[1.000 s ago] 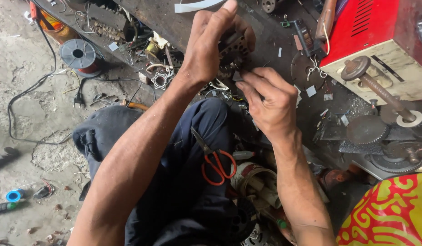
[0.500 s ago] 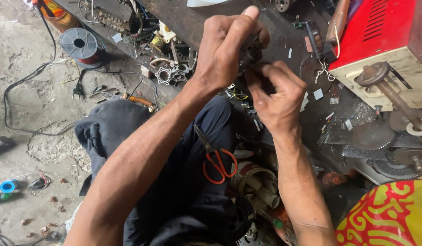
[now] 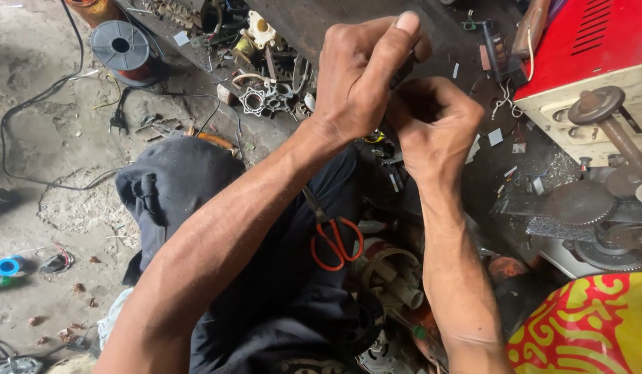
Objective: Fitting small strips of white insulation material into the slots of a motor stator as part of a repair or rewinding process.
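My left hand (image 3: pixel 362 76) is raised over my lap, its fingers closed around a small dark part (image 3: pixel 405 68) that is almost wholly hidden. My right hand (image 3: pixel 435 128) presses against it from the right, its fingers curled onto the same part. I cannot tell the part's shape. Below my hands, orange-handled scissors (image 3: pixel 335 239) lie on my dark trousers (image 3: pixel 265 277).
A spool of copper wire (image 3: pixel 120 47) and loose metal parts (image 3: pixel 265 97) lie on the dirty floor at the upper left. A red and cream machine (image 3: pixel 591 55) with gears (image 3: pixel 581 203) stands on the right. A red and yellow cloth (image 3: pixel 584 325) is at the lower right, and a blue tape roll (image 3: pixel 9 265) at the far left.
My right hand has moved up to meet the left one, and both now close on the dark part. The view has shifted and drawn closer to the hands.
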